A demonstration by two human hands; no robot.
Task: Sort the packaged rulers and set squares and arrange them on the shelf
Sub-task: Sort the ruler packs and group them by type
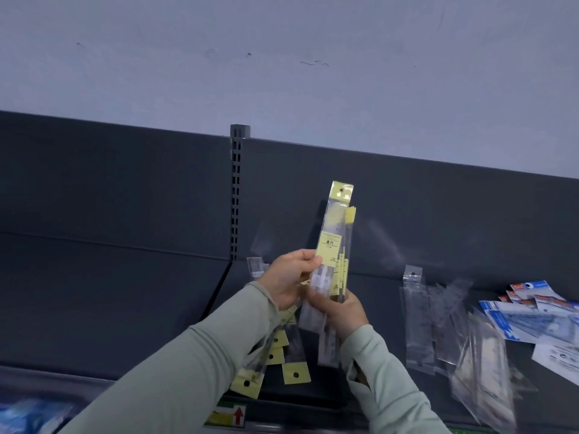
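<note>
ruler packs (336, 227), yellow-labelled, held upright above shelf (125, 308) by both hands.
left hand (289, 278) pinches the front pack mid-length; right hand (343, 311) clasps the bundle's foot, seemingly several packs. yellow-tabbed packs (275, 355) lie by the front edge; clear packs (419, 321) lie rightward, well apart.

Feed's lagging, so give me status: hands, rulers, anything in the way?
Left hand and right hand both gripping yellow ruler packs, upright. Loose yellow packs on the shelf beneath the hands; clear packs to the right.
</note>
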